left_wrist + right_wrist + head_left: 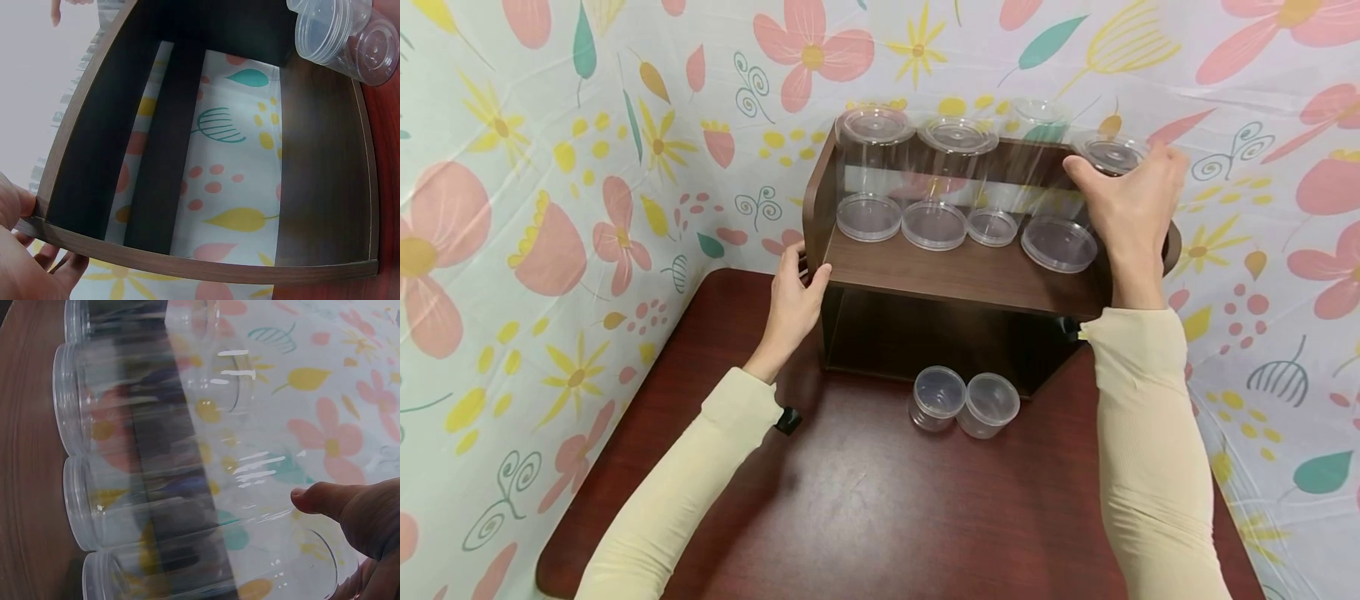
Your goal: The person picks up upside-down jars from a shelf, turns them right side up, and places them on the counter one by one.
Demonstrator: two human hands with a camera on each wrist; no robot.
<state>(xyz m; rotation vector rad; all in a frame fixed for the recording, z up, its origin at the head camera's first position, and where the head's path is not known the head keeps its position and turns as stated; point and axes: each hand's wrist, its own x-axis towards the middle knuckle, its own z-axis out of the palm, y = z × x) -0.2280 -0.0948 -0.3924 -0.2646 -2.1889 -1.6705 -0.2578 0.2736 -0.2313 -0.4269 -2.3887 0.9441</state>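
A dark brown two-tier wooden shelf [925,271] stands on the table. My left hand [797,292] grips its left side panel; in the left wrist view the thumb lies at the panel's edge and the fingers [69,270] curl on the outer side. Several clear plastic jars stand lid-down in a row on the upper tier, among them a wide jar [868,171], a second wide jar [936,179] and a narrower jar [996,221]. My right hand [1131,200] holds the rightmost jar [1056,242] around its raised base, thumb on the left, fingers partly hidden.
Two small lidded clear tubs, a left tub [938,396] and a right tub [990,404], stand side by side before the lower tier. The reddish-brown table [865,517] meets flower-printed sheeting [580,275] at the left and back.
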